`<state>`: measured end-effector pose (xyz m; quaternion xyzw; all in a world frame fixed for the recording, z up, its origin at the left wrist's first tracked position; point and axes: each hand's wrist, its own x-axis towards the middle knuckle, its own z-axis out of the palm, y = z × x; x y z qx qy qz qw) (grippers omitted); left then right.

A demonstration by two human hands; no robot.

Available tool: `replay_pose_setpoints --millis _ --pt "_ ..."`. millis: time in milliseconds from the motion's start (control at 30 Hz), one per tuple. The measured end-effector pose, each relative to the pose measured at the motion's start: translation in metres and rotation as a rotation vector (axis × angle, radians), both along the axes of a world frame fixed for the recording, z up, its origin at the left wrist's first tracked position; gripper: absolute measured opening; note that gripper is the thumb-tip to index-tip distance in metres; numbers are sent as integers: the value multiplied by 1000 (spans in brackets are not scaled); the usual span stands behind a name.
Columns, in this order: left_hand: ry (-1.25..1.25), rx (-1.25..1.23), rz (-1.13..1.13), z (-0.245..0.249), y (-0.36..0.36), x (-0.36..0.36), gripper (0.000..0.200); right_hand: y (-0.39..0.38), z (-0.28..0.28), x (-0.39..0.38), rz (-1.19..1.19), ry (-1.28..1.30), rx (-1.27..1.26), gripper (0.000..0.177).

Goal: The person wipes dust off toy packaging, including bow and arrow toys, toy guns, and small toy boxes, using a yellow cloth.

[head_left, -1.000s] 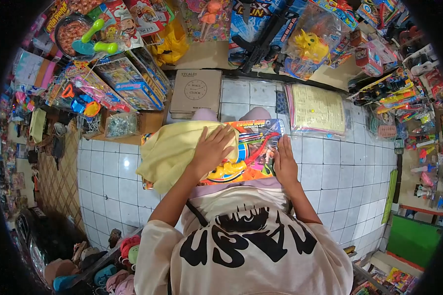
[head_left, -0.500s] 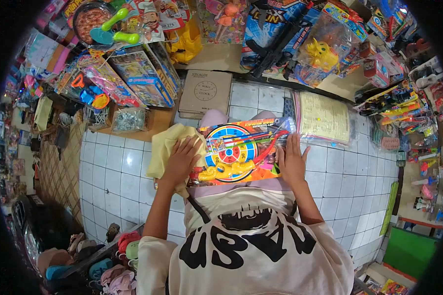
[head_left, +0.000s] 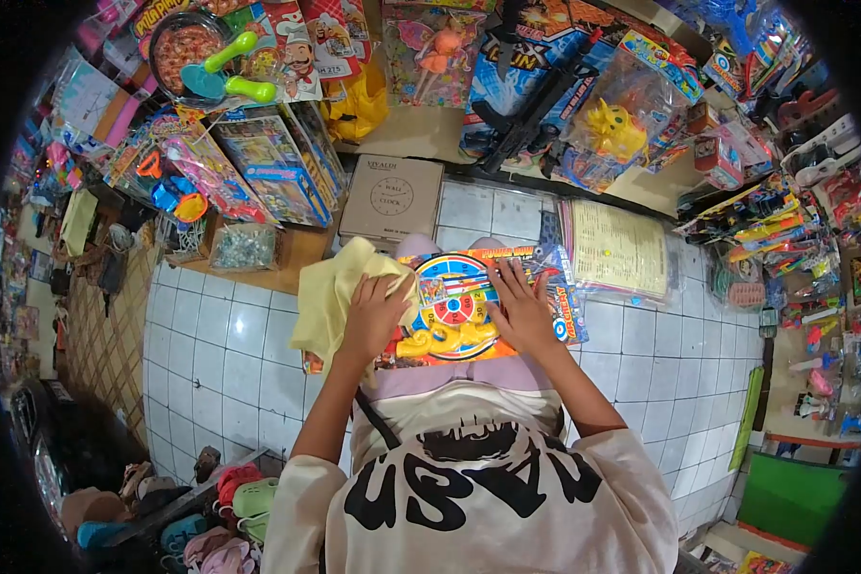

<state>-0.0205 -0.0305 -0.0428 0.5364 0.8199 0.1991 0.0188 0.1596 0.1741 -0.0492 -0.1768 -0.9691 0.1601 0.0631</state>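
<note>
A packaged toy set (head_left: 454,311) with a round dartboard print and a yellow toy piece lies across my lap. My left hand (head_left: 378,311) is on a pale yellow cloth (head_left: 330,297) at the package's left end, its fingers curled on the fabric. Flat on the package's right half rests my right hand (head_left: 524,311), fingers spread, covering part of the dartboard print and the thin sticks.
Ahead on the tiled floor (head_left: 230,354) are a wall clock box (head_left: 390,199) and a stack of plastic-wrapped printed sheets (head_left: 617,249). Packaged toys line the shelf beyond, with a black toy gun (head_left: 536,105). Caps or shoes (head_left: 239,483) lie at lower left.
My right hand has moved left from the package's right edge onto its face, uncovering that edge. My left hand has shifted slightly right with the cloth, and the view has shifted a little.
</note>
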Motion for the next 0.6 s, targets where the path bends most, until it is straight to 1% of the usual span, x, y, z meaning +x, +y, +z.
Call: replay_pose_setpoints --millis 33,133,167,267,367,467,500,600 --pt "13 -17 -3 1 7 -1 44 5 -4 1 -21 -9 -41 55" --pt "130 13 -40 -5 34 -7 43 24 -13 1 -66 81 -28 56" --pt "120 -7 -50 -7 41 -7 42 30 -14 4 -81 112 -72 57" --pt "104 -21 -54 -4 57 2 41 42 -17 16 -69 126 -61 60" --pt "149 34 -65 -8 72 7 39 42 -20 22 -93 152 -91 64" --pt "-37 145 -72 -8 92 13 45 38 -16 22 -90 135 -115 68" --pt "-74 139 -53 -8 99 18 44 38 -16 21 -90 139 -121 68" --pt "-145 259 -113 17 114 34 45 38 -18 19 -91 153 -141 71"
